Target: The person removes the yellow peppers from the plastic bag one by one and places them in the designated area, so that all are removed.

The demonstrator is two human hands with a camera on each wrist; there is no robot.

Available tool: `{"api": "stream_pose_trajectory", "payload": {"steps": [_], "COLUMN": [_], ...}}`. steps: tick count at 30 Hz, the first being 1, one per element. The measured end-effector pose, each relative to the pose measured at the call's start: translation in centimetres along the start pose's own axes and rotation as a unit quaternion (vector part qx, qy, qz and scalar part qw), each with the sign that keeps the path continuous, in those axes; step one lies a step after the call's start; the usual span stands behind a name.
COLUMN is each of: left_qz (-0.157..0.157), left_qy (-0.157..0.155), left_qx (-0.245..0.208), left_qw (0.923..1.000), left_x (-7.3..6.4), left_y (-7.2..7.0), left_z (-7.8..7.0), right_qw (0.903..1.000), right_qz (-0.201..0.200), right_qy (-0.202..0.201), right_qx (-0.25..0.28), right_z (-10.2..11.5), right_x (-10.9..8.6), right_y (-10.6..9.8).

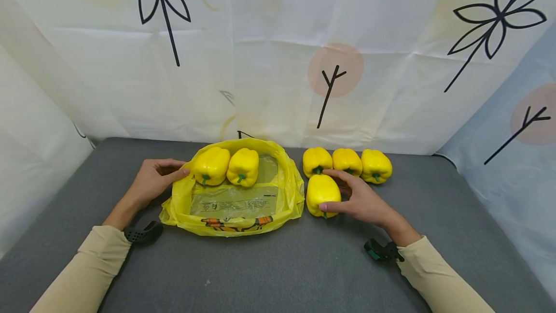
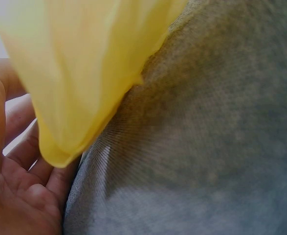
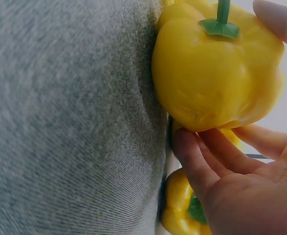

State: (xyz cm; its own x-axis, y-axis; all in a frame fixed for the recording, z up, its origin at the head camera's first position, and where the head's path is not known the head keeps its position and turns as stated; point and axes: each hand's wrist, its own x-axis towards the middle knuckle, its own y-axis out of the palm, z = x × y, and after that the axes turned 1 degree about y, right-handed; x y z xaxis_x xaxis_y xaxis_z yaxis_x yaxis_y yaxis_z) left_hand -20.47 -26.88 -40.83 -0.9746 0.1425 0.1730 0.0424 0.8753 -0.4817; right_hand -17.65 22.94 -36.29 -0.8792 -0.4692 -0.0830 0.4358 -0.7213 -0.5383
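A yellow plastic bag (image 1: pixel 288 197) lies spread with its mouth facing up, and two yellow bell peppers (image 1: pixel 211 165) with green stems sit inside at its far left. My left hand (image 1: pixel 157 177) pinches the bag's left rim between thumb and fingers. In the left wrist view a fold of the bag (image 2: pixel 84 83) hangs in front of the palm. To the right of the bag, my right hand (image 1: pixel 358 197) grips another yellow bell pepper (image 1: pixel 320 192), thumb on its near side and fingers round its far side. The right wrist view shows that pepper (image 3: pixel 211 73) close up, its stem upward.
Behind the held pepper, three more yellow bell peppers (image 1: pixel 346 161) stand in a row near the far edge of the grey table (image 1: pixel 260 274). A pale patterned cloth (image 1: pixel 269 62) hangs as a wall behind the table. Each wrist wears a black band (image 1: pixel 144 232).
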Motion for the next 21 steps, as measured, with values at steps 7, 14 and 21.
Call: {"api": "stream_pose_trajectory", "payload": {"steps": [7,14,21], "left_qz": [0.0,0.002,0.003], "left_qy": [0.0,0.005,0.001], "left_qx": [0.0,-0.006,-0.008], "left_qw": [1.0,1.0,1.0], "left_x": [0.02,0.0,0.01], "left_y": [-0.01,-0.04,-0.07], "left_z": [0.01,0.02,0.02], "right_qw": [1.0,1.0,1.0], "right_qz": [-0.005,-0.007,-0.005], "right_qy": [-0.001,0.003,-0.001], "right_qx": [-0.005,-0.004,-0.003], "right_z": [0.05,-0.02,-0.04], "right_x": [0.02,0.02,0.09], "right_y": [-0.01,0.02,0.02]}}
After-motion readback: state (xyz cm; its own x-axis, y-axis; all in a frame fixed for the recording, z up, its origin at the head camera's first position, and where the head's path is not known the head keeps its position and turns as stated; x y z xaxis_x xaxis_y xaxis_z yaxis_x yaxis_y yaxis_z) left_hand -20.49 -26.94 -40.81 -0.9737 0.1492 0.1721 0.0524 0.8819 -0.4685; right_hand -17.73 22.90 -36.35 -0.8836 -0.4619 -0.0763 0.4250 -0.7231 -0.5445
